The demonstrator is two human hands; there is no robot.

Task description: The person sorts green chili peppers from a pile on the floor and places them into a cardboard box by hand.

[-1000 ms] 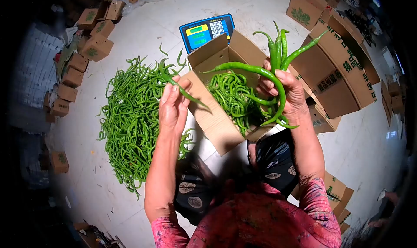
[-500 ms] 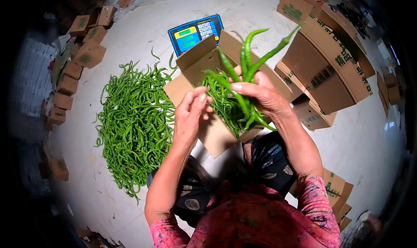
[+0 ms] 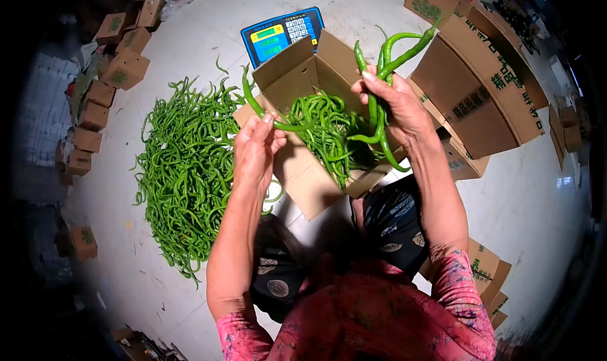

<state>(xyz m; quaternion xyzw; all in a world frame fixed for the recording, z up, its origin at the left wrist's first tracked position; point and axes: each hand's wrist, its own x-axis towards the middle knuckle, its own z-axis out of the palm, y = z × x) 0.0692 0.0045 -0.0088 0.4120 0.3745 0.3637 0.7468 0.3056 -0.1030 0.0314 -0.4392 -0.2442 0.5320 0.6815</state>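
One pepper [image 3: 255,106] is pinched in my left grip [image 3: 256,146], several in my right grip [image 3: 403,111], the box [image 3: 284,71] part-filled, a big heap [image 3: 183,177] remaining past its left edge.

1. Single green pepper [image 3: 250,97], glossy, bent like a hook; pinched in the left hand [image 3: 256,145], one end up, the other reaching over the carton.
2. Small bunch of peppers [image 3: 406,54], long, some curled; gripped in the right hand [image 3: 398,105], ends jutting above and below.
3. Brown carton [image 3: 308,177], open, near flap folded outward; tangled peppers [image 3: 324,124] inside.
4. Broad pepper heap [image 3: 186,177] on my side, left of carton, loosely jumbled.
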